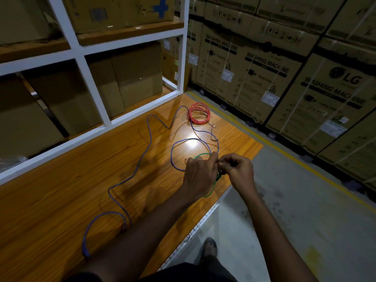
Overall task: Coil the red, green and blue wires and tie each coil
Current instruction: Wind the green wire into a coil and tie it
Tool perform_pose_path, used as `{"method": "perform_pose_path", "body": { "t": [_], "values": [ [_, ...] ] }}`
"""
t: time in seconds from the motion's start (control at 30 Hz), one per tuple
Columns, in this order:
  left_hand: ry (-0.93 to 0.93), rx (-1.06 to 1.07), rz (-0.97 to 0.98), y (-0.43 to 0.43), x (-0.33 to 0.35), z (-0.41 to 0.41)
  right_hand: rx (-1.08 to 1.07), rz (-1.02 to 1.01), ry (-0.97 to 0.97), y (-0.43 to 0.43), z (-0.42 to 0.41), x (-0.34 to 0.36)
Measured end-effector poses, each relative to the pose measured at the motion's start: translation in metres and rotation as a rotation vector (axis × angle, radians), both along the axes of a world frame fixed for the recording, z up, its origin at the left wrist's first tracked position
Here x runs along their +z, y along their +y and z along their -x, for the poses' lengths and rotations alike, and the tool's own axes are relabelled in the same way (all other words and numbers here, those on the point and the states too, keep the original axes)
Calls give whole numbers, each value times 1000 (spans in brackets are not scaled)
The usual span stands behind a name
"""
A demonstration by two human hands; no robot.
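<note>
The task looks about half done. The red wire (199,113) lies coiled in a neat ring on the wooden table (61,200), right of centre in the upper half of the frame; whether it is tied cannot be told from here. The green wire (211,188) is in work: it is gathered into a coil at the middle of the frame, near the table's right edge, with one arc showing above the hands and another hanging below them. The left hand (200,176) and the right hand (239,169) meet over it, fingers pinched narrow on the green coil, probably fastening its tie, though the tie itself is hidden. A thin dark strand (212,132) lies just below the red ring.

The blue wire (140,159) is left to do. It sprawls loose across the table, from a loop at the lower left up through the centre to a curl beside the red coil.
</note>
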State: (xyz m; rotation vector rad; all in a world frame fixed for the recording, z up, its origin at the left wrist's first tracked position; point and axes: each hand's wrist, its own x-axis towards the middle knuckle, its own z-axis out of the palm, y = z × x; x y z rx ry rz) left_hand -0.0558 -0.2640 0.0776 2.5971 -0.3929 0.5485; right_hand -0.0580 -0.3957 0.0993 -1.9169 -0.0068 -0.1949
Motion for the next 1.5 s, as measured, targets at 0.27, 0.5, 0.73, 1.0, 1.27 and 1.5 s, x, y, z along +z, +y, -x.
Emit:
{"method": "perform_pose_path", "body": {
  "t": [0.27,0.5,0.73,1.0,1.27,1.5],
  "values": [
    [5,50,46,-2,2,-2,-187,-469,34,6,12,-1],
    [-31,16,5,-4,4,3,-238,-399,-27,10,15,3],
    [-51,1,2,-3,7,5,-295,-309,-78,13,18,1],
    [-49,-33,7,-3,5,7,-229,-88,-83,10,19,2],
    [-33,-26,5,-1,3,6,-192,-140,-33,10,18,-2],
    [-29,2,-6,1,0,4,-237,-507,96,5,18,-3]
  ]
}}
